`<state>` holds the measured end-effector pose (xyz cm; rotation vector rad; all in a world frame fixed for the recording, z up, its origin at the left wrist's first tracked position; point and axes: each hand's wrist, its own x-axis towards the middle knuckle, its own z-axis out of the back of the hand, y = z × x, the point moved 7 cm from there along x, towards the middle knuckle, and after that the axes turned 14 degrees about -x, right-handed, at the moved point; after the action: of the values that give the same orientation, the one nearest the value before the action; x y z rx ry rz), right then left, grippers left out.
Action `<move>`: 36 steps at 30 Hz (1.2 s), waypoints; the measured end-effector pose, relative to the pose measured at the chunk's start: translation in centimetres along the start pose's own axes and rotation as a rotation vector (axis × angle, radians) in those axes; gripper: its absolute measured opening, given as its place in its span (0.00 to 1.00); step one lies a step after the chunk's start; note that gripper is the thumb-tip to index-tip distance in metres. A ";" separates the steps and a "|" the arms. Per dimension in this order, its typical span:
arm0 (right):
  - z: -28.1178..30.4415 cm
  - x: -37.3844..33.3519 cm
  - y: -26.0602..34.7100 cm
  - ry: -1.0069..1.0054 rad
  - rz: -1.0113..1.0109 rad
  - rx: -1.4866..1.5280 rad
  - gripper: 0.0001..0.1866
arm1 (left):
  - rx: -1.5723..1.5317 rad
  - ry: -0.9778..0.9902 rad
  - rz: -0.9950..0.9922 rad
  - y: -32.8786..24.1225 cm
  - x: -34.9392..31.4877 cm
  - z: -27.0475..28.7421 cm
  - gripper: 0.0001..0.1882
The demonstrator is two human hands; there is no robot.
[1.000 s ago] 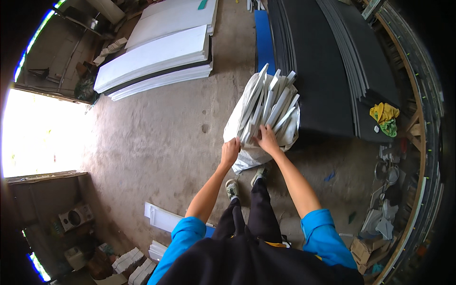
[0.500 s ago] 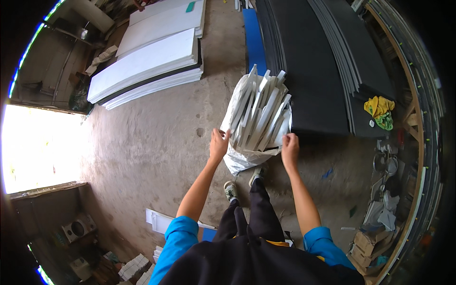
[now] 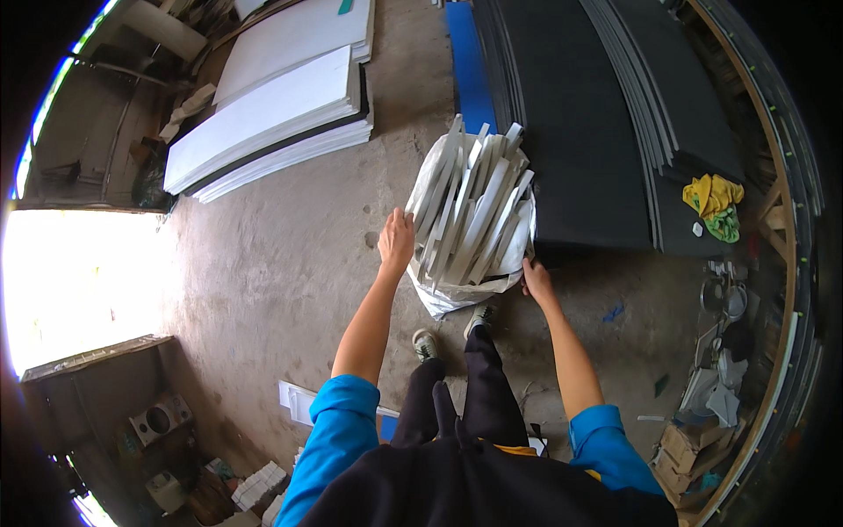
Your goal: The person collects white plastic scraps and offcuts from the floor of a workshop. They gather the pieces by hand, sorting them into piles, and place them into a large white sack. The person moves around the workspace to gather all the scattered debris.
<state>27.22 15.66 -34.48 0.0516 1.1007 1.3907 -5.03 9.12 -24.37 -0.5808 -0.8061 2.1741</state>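
A white woven sack stands on the floor just ahead of my feet, its mouth wide. Long white and grey foam strips fill it and stick out past its far rim, leaning in different directions. At the sack's left edge, my left hand is closed, fingers pinched on the rim. My right hand grips the rim at the near right side, its fingers partly hidden by the sack's edge.
Stacked black sheets lie right of the sack, beside a blue sheet. White sheets are piled at the far left. Yellow and green cloths rest on the right stack. Cardboard boxes sit at the lower right.
My left hand has moved up along the sack's left edge, away from me. My right hand has shifted slightly lower on the right rim. The strips stay in the sack.
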 end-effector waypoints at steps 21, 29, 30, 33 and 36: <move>-11.1 -11.6 23.0 -0.318 0.446 -0.316 0.22 | -0.176 -0.298 -0.123 14.8 -8.1 22.7 0.08; -25.0 -15.4 40.1 -0.089 0.699 -0.286 0.24 | -0.552 -0.449 0.248 27.2 -14.8 38.1 0.14; -27.3 -16.2 42.1 -0.055 0.736 -0.286 0.24 | -0.599 -0.497 0.279 28.9 -15.8 39.9 0.14; -35.1 -19.1 47.3 0.104 0.865 -0.275 0.24 | -0.607 -0.671 0.406 34.4 -19.3 44.5 0.12; -43.0 -19.7 50.6 0.201 0.957 -0.257 0.20 | -0.600 -0.860 0.466 37.2 -22.3 48.9 0.11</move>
<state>-33.87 -10.62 -15.17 0.2853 1.0908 2.4271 -38.84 -45.59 -12.58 -0.0617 -1.9835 2.6139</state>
